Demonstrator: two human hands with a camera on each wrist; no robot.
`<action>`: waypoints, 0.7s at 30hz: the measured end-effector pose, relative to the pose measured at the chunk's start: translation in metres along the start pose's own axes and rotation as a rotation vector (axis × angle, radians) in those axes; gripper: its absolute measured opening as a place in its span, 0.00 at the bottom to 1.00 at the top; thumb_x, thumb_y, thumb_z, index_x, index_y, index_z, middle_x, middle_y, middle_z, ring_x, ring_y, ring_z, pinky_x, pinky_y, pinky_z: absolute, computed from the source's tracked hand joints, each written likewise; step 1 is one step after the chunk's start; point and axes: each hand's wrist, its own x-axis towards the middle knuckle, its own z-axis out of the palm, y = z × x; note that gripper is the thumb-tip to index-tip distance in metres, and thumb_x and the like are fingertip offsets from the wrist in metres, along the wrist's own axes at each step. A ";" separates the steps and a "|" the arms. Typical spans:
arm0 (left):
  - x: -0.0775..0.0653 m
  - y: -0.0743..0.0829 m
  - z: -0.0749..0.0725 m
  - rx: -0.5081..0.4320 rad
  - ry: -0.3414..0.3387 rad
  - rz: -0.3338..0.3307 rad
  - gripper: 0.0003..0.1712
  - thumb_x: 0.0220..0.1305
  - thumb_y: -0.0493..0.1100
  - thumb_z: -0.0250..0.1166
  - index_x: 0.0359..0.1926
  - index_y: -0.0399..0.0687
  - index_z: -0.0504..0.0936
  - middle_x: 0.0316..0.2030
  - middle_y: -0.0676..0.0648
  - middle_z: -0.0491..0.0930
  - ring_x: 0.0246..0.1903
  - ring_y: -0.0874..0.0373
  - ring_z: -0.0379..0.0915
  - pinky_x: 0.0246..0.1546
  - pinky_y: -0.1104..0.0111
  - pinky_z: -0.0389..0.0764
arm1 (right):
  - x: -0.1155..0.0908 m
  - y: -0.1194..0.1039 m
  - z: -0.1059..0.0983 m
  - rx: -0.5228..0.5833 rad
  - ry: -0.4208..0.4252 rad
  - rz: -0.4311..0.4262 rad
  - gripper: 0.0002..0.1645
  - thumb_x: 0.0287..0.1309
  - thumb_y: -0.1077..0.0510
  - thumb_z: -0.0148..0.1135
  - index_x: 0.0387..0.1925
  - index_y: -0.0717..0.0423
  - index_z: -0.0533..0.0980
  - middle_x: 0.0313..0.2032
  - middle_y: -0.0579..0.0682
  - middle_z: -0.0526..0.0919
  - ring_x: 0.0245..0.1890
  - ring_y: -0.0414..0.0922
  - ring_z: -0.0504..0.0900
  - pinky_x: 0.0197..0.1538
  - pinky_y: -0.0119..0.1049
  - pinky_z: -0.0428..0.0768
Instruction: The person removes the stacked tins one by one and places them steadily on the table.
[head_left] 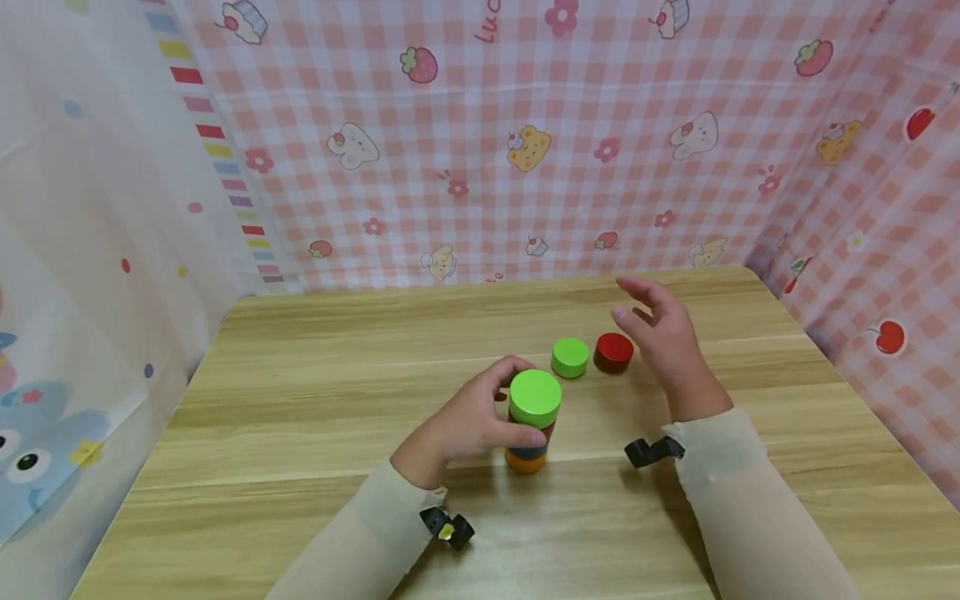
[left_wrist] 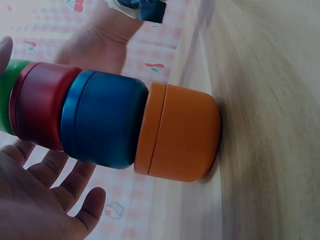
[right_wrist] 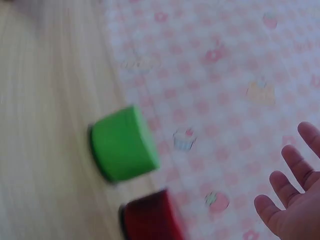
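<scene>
Four-colour lidded round tins stand in a stack: a green tin [head_left: 536,398] on top, then a red tin [left_wrist: 44,105], a blue tin [left_wrist: 102,120] and an orange tin [left_wrist: 184,132] resting on the table. My left hand [head_left: 471,423] holds the upper part of this stack, thumb in front and fingers curving behind. My right hand [head_left: 663,343] is raised and empty, fingers parted, just right of a loose red tin [head_left: 613,354]. Beside that sits a loose green tin [head_left: 570,358]; both also show, blurred, in the right wrist view.
The wood-grain table [head_left: 315,400] carries all the tins. A pink checked cloth [head_left: 465,108] hangs behind its back edge and along the right. On the left hangs a white patterned curtain [head_left: 97,217]. Black wrist cameras sit on both sleeves.
</scene>
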 end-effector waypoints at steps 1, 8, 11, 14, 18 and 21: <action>0.000 -0.001 0.000 0.007 -0.007 -0.003 0.36 0.55 0.44 0.81 0.63 0.53 0.76 0.58 0.53 0.80 0.60 0.55 0.72 0.67 0.48 0.66 | -0.002 -0.004 0.002 0.010 -0.004 -0.019 0.32 0.74 0.56 0.63 0.72 0.65 0.68 0.71 0.55 0.72 0.74 0.51 0.65 0.79 0.57 0.59; 0.001 -0.003 0.000 0.004 -0.036 -0.017 0.37 0.56 0.43 0.81 0.64 0.53 0.75 0.58 0.53 0.81 0.60 0.55 0.72 0.67 0.48 0.66 | -0.012 -0.023 0.017 0.082 -0.087 -0.163 0.27 0.68 0.69 0.59 0.67 0.73 0.70 0.64 0.45 0.77 0.69 0.44 0.69 0.77 0.55 0.62; 0.001 -0.004 0.000 -0.001 -0.045 -0.023 0.37 0.56 0.42 0.81 0.65 0.52 0.75 0.58 0.52 0.81 0.59 0.55 0.72 0.67 0.48 0.68 | -0.017 -0.028 0.023 0.106 -0.163 -0.221 0.28 0.66 0.72 0.59 0.66 0.73 0.70 0.64 0.45 0.77 0.69 0.45 0.70 0.76 0.55 0.61; 0.000 -0.005 0.000 0.006 -0.053 -0.028 0.37 0.57 0.43 0.81 0.65 0.53 0.74 0.58 0.52 0.81 0.59 0.55 0.73 0.66 0.47 0.69 | -0.020 -0.031 0.028 0.124 -0.259 -0.262 0.29 0.68 0.67 0.64 0.67 0.72 0.70 0.65 0.45 0.76 0.70 0.47 0.70 0.76 0.62 0.58; 0.001 -0.007 -0.001 0.022 -0.067 -0.016 0.38 0.58 0.45 0.81 0.67 0.53 0.74 0.59 0.52 0.80 0.60 0.56 0.73 0.67 0.48 0.69 | -0.024 -0.035 0.034 0.116 -0.372 -0.305 0.32 0.69 0.57 0.68 0.67 0.70 0.71 0.66 0.49 0.75 0.70 0.47 0.70 0.74 0.69 0.57; 0.001 -0.011 -0.001 0.023 -0.083 0.000 0.39 0.59 0.45 0.80 0.69 0.53 0.73 0.60 0.52 0.80 0.60 0.56 0.74 0.67 0.49 0.71 | -0.026 -0.037 0.036 0.093 -0.433 -0.323 0.34 0.69 0.51 0.70 0.67 0.68 0.72 0.66 0.52 0.75 0.70 0.46 0.70 0.73 0.71 0.59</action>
